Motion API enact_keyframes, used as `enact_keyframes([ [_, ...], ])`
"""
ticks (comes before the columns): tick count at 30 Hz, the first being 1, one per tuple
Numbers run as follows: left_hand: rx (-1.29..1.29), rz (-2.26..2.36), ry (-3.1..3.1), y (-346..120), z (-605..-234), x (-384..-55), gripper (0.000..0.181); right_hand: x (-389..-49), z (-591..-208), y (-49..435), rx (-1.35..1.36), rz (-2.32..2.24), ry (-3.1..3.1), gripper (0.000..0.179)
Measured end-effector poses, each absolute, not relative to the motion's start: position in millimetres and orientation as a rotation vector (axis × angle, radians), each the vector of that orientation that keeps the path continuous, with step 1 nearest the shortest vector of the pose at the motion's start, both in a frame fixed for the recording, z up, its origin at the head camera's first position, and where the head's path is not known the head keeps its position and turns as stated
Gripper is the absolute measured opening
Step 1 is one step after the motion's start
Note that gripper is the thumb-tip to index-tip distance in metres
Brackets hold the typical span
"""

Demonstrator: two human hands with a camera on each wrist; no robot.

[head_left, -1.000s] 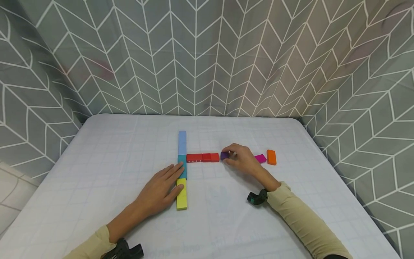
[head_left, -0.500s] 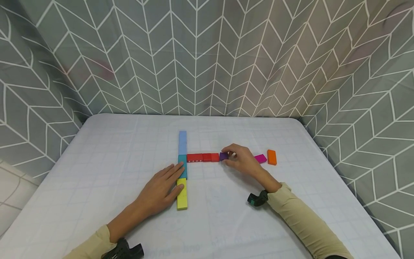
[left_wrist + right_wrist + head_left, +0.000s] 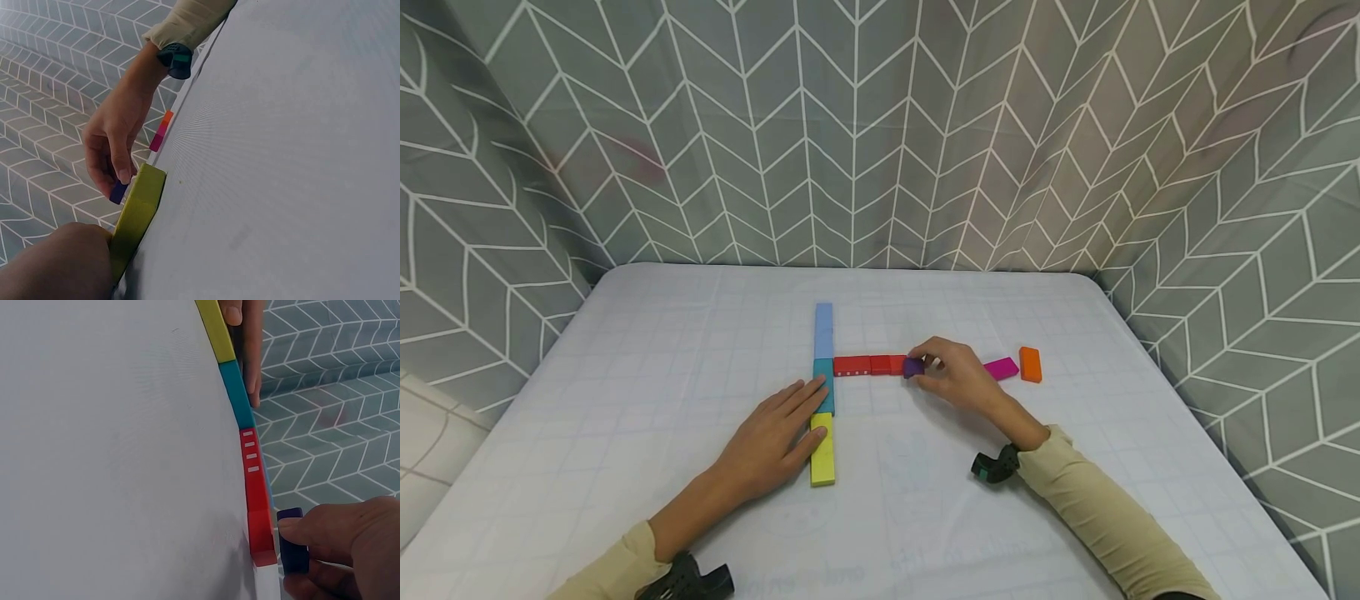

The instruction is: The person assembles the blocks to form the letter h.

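My right hand (image 3: 958,375) pinches a small dark purple block (image 3: 913,367) between thumb and fingers. In the head view the block overlaps the right end of a row of red blocks (image 3: 852,366). From the right wrist, the purple block (image 3: 292,557) appears raised beside the last red block (image 3: 261,540). My left hand (image 3: 767,442) lies with straight fingers over a column of blocks. Its fingertips rest on the teal block (image 3: 825,403), the thumb on the yellow block (image 3: 822,471). A light blue block (image 3: 823,329) tops that column, and the red row branches rightward from the teal.
A magenta block (image 3: 1002,368) and an orange block (image 3: 1030,364) lie to the right, just past my right hand. The white-covered table (image 3: 700,325) ends at a patterned grey curtain (image 3: 880,167) behind and at the sides.
The purple block moved slightly left with my right hand, from just beside the red row's end to overlapping it. More of the magenta block now shows. My left hand stayed in place.
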State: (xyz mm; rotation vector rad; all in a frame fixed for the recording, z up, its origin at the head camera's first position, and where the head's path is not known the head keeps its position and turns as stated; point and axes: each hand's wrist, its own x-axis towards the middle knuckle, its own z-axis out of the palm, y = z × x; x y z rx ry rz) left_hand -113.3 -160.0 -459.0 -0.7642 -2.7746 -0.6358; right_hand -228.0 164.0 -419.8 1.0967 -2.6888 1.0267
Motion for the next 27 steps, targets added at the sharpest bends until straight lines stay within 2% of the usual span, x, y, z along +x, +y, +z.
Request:
enact_keyframes([
  [27, -0.765, -0.638, -2.771, -159.9, -459.0, -113.1, 0.063, -221.5, -424.9, 152.0, 1.108, 1.038, -2.718, 0.03],
])
